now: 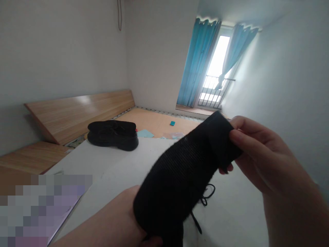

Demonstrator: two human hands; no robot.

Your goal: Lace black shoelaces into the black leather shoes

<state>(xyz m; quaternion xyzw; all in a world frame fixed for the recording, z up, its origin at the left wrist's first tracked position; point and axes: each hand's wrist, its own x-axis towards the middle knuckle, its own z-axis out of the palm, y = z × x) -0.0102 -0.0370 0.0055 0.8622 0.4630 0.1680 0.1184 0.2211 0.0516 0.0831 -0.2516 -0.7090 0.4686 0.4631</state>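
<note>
A long black piece of ribbed fabric, sock-like in shape with a smooth band at its upper end, stretches diagonally across the middle. My right hand pinches that banded end between thumb and fingers. At the lower end is my left hand, mostly covered by the black fabric; a bit of finger shows curled against it at the bottom edge. Thin black laces hang out behind the fabric; what they belong to is hidden. A black lace-up shoe with a thick sole rests on the white table, to the left.
Beyond the table lies an orange-tan bed surface carrying a small teal item and some light sheets. A wooden headboard leans along the left wall. Blue curtains hang at a barred window. The lower left corner is pixelated.
</note>
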